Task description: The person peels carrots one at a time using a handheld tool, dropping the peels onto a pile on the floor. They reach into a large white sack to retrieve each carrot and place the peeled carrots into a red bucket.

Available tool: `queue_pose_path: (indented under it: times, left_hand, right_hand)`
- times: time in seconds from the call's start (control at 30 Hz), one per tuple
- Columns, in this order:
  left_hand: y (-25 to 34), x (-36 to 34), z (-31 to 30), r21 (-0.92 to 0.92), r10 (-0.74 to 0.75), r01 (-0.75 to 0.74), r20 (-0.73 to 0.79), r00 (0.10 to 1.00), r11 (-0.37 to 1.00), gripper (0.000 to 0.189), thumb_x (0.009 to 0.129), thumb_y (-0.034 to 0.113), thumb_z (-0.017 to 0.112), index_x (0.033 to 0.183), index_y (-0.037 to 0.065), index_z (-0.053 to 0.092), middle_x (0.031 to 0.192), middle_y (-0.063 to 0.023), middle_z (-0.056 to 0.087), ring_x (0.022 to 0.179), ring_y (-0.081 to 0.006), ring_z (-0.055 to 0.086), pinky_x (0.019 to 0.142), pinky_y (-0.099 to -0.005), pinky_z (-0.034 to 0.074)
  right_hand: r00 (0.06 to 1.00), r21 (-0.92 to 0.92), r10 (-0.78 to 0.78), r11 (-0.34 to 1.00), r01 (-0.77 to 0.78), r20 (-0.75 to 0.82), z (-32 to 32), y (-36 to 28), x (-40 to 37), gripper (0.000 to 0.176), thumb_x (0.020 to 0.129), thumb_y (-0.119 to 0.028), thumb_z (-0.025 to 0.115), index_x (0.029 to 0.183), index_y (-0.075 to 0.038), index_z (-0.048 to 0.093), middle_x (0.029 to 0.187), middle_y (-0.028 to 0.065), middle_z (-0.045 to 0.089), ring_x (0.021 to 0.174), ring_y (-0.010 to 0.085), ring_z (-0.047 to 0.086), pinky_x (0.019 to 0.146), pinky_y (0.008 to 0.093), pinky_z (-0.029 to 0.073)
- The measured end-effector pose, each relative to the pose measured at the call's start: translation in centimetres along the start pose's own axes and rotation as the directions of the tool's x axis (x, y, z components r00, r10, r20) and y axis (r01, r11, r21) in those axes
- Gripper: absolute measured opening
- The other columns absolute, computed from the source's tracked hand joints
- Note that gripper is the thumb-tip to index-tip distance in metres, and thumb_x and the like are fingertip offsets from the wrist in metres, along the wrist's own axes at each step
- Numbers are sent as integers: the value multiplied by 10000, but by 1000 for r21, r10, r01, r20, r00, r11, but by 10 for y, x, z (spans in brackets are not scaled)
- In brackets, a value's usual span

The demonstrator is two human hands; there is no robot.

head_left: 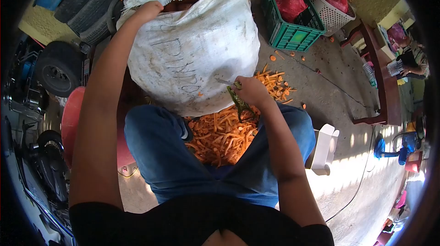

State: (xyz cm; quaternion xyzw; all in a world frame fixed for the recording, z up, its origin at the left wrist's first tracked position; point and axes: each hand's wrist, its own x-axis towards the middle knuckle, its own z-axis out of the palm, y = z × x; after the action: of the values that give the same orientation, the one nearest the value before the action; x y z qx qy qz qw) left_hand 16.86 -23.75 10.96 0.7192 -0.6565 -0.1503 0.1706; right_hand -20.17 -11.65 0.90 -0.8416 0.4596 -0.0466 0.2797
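A big white woven sack (197, 49) stands in front of my knees, with orange carrots showing in its open top. My left hand (147, 10) reaches into that opening, its fingers hidden inside. My right hand (251, 91) is closed around a green-handled peeler (239, 101), whose blade touches the sack's side. A heap of orange carrot peelings (220, 136) lies on the ground between my legs, which are in blue jeans.
A green crate (293, 35) and a white basket (332, 14), both holding red bags, stand behind the sack. Tyres (57, 67) and a red tub (71, 120) are at left. A wooden bench (380, 85), a white stool (325, 147) and a person sitting far right.
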Motion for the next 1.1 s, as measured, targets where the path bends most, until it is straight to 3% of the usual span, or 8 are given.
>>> queue_pose_path:
  times: [0.17, 0.3, 0.43, 0.67, 0.73, 0.87, 0.93, 1.1]
  left_hand:
    - [5, 26, -1, 294, -45, 7, 122, 992, 956, 243, 722, 131, 428, 911, 31, 543, 885, -121, 573, 794, -211, 532, 714, -304, 396]
    - [-43, 68, -7, 10, 82, -83, -315, 946, 997, 264, 726, 178, 438, 920, 22, 528, 875, -141, 568, 812, -236, 537, 708, -300, 401]
    - [-30, 66, -20, 109, -138, 158, -177, 975, 981, 283, 724, 194, 444, 913, 1, 526, 885, -154, 564, 844, -271, 532, 724, -321, 399]
    - [-27, 71, 5, 79, 43, -25, -228, 973, 997, 317, 715, 233, 464, 962, 45, 526, 922, -187, 547, 856, -344, 510, 734, -359, 398]
    - [-10, 71, 8, 569, -50, 57, -28, 998, 821, 306, 719, 237, 468, 956, 54, 531, 918, -179, 551, 834, -353, 516, 723, -372, 407]
    - [28, 50, 17, 759, 34, -9, -18, 999, 652, 291, 735, 247, 454, 939, 61, 545, 915, -173, 555, 813, -335, 532, 716, -371, 421]
    - [0, 66, 33, 606, 358, -461, 291, 887, 648, 241, 746, 177, 418, 917, 43, 521, 846, -201, 553, 786, -320, 538, 687, -366, 431]
    - [42, 43, 41, 790, 191, -271, 197, 962, 550, 274, 776, 174, 380, 1012, 90, 490, 957, -147, 545, 874, -275, 531, 729, -361, 430]
  right_hand:
    - [999, 96, -18, 995, 21, -34, -10, 10, 0, 275, 751, -286, 503, 842, -28, 527, 709, 191, 551, 721, 349, 527, 647, 396, 410]
    - [998, 170, 18, 985, -7, -62, -17, 24, 6, 270, 750, -285, 505, 830, -28, 528, 699, 194, 549, 707, 346, 530, 638, 393, 413]
    - [998, 132, 26, 991, -18, -52, -19, 25, 11, 269, 750, -286, 507, 819, -27, 528, 694, 192, 549, 700, 346, 530, 636, 394, 413]
    - [1000, 139, 5, 990, -5, 0, -17, 19, 18, 266, 747, -289, 509, 849, -44, 519, 720, 179, 555, 725, 342, 530, 646, 399, 411]
    - [1000, 127, 4, 992, -6, 12, -17, 16, 19, 265, 746, -290, 510, 857, -49, 516, 726, 177, 556, 730, 340, 531, 648, 400, 411]
    - [1000, 106, -5, 994, 3, 24, -18, 12, 20, 263, 742, -281, 494, 834, -34, 511, 728, 168, 564, 743, 330, 536, 671, 407, 419]
    - [999, 96, -4, 995, 0, 39, -16, 11, 21, 263, 742, -281, 493, 837, -37, 510, 729, 167, 564, 746, 326, 537, 671, 406, 420]
    - [1000, 98, 11, 995, -9, -15, -9, 18, 19, 266, 740, -291, 518, 842, -45, 512, 694, 180, 551, 712, 343, 528, 639, 411, 406]
